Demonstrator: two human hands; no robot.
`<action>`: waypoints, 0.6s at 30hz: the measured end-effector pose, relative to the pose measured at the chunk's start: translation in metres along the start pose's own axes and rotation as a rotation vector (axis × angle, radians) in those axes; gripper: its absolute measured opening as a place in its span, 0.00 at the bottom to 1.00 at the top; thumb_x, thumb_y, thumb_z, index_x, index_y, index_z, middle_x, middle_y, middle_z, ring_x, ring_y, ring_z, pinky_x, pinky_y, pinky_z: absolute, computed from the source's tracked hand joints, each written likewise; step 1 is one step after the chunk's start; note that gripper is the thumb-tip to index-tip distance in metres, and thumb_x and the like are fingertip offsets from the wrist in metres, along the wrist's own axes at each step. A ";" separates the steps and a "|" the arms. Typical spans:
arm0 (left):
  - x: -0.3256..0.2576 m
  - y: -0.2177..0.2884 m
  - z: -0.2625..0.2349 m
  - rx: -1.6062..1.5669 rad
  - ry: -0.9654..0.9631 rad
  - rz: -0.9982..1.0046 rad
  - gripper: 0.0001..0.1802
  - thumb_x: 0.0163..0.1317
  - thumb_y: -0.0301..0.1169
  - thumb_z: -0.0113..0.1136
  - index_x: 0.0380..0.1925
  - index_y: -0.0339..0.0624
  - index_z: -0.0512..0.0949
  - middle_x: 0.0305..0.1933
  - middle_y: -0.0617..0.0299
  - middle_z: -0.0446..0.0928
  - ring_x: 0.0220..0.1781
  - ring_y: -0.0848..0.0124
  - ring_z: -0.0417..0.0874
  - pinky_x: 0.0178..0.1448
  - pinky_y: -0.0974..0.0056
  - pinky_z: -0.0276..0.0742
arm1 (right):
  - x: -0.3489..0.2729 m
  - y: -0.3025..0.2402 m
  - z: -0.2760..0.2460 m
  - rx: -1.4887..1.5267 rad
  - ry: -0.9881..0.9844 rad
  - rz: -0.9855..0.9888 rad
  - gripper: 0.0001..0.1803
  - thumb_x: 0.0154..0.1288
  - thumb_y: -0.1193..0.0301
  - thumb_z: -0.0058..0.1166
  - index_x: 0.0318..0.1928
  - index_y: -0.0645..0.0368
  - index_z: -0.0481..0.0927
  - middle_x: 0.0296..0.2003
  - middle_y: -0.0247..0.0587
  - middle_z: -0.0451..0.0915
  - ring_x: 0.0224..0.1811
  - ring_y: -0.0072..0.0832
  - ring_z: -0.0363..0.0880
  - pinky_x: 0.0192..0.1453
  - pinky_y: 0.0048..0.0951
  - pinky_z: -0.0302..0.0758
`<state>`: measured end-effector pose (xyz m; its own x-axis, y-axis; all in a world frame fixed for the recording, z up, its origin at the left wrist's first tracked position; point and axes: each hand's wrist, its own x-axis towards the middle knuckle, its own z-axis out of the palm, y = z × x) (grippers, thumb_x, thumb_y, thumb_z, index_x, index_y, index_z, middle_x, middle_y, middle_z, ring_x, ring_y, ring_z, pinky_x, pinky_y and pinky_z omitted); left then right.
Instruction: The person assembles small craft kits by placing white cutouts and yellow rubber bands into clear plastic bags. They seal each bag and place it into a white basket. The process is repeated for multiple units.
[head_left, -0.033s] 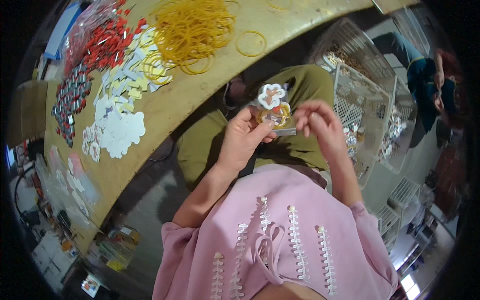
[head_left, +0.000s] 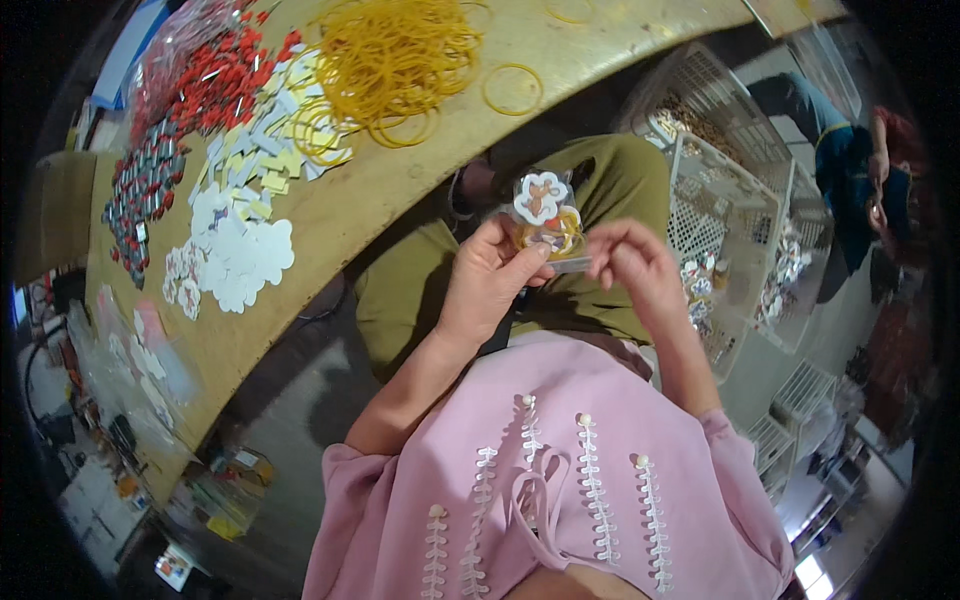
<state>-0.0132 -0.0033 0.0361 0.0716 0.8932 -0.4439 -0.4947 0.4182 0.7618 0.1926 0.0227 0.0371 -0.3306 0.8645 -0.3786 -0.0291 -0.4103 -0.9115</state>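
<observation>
My left hand (head_left: 488, 280) grips a small clear packet (head_left: 566, 240), thumb on its front. A white flower-shaped piece (head_left: 541, 198) with a brown figure shows in the packet's upper part, and yellow rubber-band loops are visible lower down. A pale strip runs along the packet's lower edge. Close to that edge's right end, my right hand (head_left: 642, 268) has its fingers curled and thumb and forefinger drawn together. Motion blurs it slightly; whatever its fingertips pinch is too small to make out.
On the table (head_left: 330, 235) at left lie yellow rubber bands (head_left: 400, 65), white flower-shaped cutouts (head_left: 245, 265), pale slips (head_left: 240, 150), red pieces (head_left: 220, 85) and grey-and-red parts (head_left: 150, 185). Plastic crates (head_left: 715, 240) holding small pieces stand at right. Another person (head_left: 850, 165) sits beyond them.
My right hand has moved slightly left and down, nearer the packet's lower right corner. The packet has tilted a little in my left hand.
</observation>
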 end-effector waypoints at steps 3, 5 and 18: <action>0.000 -0.008 -0.004 -0.043 -0.037 0.078 0.09 0.65 0.23 0.59 0.44 0.39 0.77 0.38 0.67 0.81 0.34 0.84 0.78 0.38 0.75 0.76 | -0.017 0.015 0.025 0.171 -0.067 0.134 0.12 0.69 0.68 0.57 0.49 0.61 0.78 0.38 0.38 0.83 0.34 0.19 0.80 0.36 0.20 0.74; 0.000 -0.011 -0.001 -0.035 -0.032 0.101 0.07 0.64 0.23 0.59 0.42 0.38 0.77 0.35 0.67 0.81 0.33 0.84 0.79 0.35 0.75 0.76 | -0.021 0.017 0.040 0.273 -0.018 0.173 0.09 0.70 0.68 0.56 0.44 0.61 0.78 0.35 0.39 0.84 0.31 0.19 0.80 0.34 0.20 0.74; -0.016 -0.004 0.006 0.730 0.034 0.572 0.11 0.55 0.22 0.66 0.27 0.39 0.70 0.31 0.59 0.75 0.27 0.67 0.80 0.30 0.63 0.75 | -0.019 0.027 0.043 0.592 -0.014 0.238 0.06 0.72 0.70 0.53 0.41 0.60 0.78 0.29 0.33 0.80 0.23 0.19 0.74 0.28 0.19 0.71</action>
<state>-0.0073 -0.0183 0.0432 -0.0460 0.9952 0.0863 0.2212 -0.0741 0.9724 0.1575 -0.0173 0.0267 -0.4041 0.7277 -0.5542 -0.4688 -0.6850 -0.5577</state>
